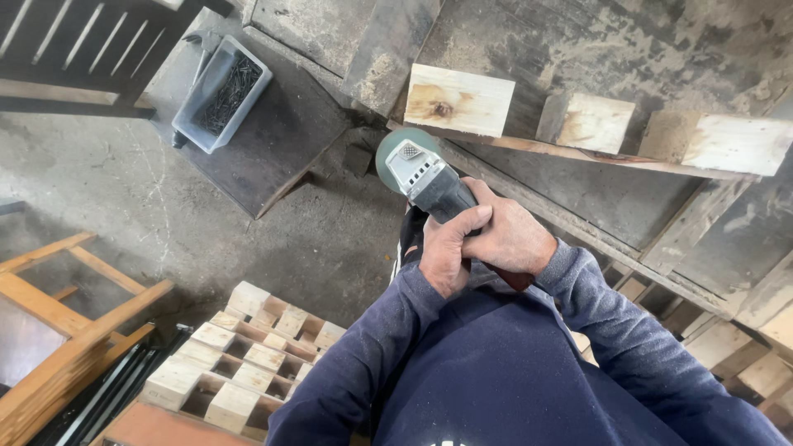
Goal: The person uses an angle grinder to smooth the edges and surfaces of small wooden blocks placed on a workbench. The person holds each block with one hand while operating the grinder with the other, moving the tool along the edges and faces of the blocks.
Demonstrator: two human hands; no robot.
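An angle grinder (417, 168) with a grey head and a green-grey disc is held out in front of my chest. My left hand (447, 250) wraps the dark body from the left. My right hand (514, 237) covers it from the right, fingers over the handle. The disc sits just below the left end of a pale wooden block (459, 100). That block stands on a long wooden slat (578, 154) on the dark workbench (611, 49), with two more pale blocks (590, 122) (725, 142) further right.
A grey plastic bin of dark nails (220, 92) rests on a dark board at upper left. A stack of small wooden blocks (248, 355) lies at lower left, beside a wooden frame (58, 330). Concrete floor (124, 198) spreads between them.
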